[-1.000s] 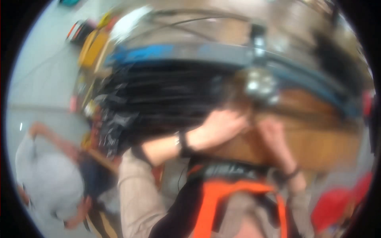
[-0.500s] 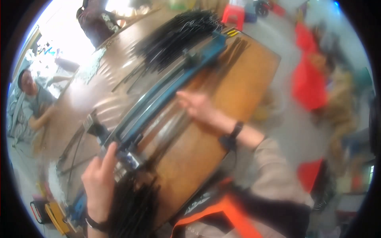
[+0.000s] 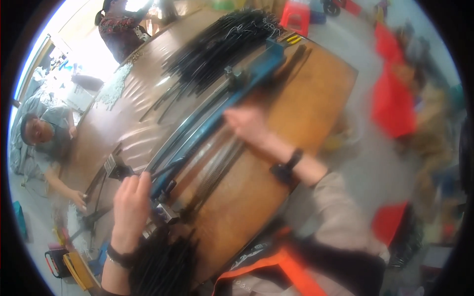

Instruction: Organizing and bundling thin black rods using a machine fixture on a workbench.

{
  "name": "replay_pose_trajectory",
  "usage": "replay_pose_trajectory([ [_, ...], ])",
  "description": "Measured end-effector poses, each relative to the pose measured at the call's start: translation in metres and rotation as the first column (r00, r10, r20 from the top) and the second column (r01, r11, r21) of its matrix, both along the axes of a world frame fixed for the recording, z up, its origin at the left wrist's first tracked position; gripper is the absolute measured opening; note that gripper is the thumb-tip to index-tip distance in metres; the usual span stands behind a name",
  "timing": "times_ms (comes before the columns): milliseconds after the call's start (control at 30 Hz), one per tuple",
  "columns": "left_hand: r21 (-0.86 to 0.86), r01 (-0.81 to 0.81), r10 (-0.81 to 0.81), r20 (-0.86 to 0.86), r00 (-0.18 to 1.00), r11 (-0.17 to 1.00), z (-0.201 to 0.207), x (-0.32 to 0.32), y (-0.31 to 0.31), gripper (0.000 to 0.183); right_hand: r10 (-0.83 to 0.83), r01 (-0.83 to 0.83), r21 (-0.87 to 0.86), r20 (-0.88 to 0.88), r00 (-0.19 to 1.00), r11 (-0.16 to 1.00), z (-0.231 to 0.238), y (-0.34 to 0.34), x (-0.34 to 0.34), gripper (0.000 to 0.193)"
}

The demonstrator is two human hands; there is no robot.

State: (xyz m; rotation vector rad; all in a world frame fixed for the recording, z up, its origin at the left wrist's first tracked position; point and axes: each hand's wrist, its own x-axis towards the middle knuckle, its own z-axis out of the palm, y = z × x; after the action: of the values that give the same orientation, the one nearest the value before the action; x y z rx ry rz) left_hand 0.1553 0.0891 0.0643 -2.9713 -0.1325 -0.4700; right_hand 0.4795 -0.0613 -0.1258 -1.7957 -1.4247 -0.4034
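Note:
My left hand (image 3: 131, 204) is closed by the near end of a long blue metal jig (image 3: 198, 132), gripping a thin black tube (image 3: 170, 166) that slants up along the jig. My right hand (image 3: 245, 123) hovers over the jig's right side, fingers curled in and smeared by motion; what they hold, if anything, is hidden. A small metal clamp block (image 3: 165, 213) sits just right of my left hand. Beneath my left forearm lies a bundle of black tubes (image 3: 165, 261). A coiled spring-like rod (image 3: 217, 172) lies on the table beside the jig.
A big pile of black tubes (image 3: 222, 47) covers the table's far side, near yellow-handled pliers (image 3: 293, 39). A co-worker's hand (image 3: 78, 198) rests at the left edge; another person (image 3: 123, 32) stands at the far left. A red stool (image 3: 295, 17) stands beyond the table.
My left hand has turned from a pointing finger to a closed grip, and a black tube now shows from it. The co-worker at left has leaned in, reaching toward the table's near side.

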Motion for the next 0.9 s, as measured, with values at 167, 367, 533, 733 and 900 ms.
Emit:
replay_pose_trajectory([
  [167, 0.066, -0.01, 0.019, -0.145, 0.989, 0.998, -0.001, -0.018, -0.017, 0.041, 0.158, -0.162, 0.098, 0.047, 0.986, 0.982, 0.072, 0.002, -0.119, 0.038],
  [367, 0.047, -0.123, 0.127, -0.078, 0.989, 0.991, 0.002, -0.052, -0.023, 0.047, 0.414, -0.433, 0.23, 0.128, 0.901, 0.871, 0.075, 0.009, -0.142, 0.04],
  [533, 0.122, -0.229, 0.229, 0.02, 0.973, 0.966, 0.009, -0.091, -0.019, 0.046, 0.374, -0.375, 0.199, 0.047, 0.926, 0.905, 0.057, 0.015, -0.12, 0.041],
  [733, -0.051, -0.283, 0.284, 0.029, 0.958, 0.958, 0.006, -0.124, -0.005, 0.037, 0.376, -0.4, 0.264, 0.139, 0.916, 0.878, 0.082, 0.041, -0.17, 0.035],
  [900, -0.107, -0.576, 0.585, 0.217, 0.782, 0.81, 0.044, -0.209, 0.038, 0.024, 0.295, -0.303, 0.128, 0.078, 0.952, 0.944, 0.033, 0.041, -0.097, 0.018],
])
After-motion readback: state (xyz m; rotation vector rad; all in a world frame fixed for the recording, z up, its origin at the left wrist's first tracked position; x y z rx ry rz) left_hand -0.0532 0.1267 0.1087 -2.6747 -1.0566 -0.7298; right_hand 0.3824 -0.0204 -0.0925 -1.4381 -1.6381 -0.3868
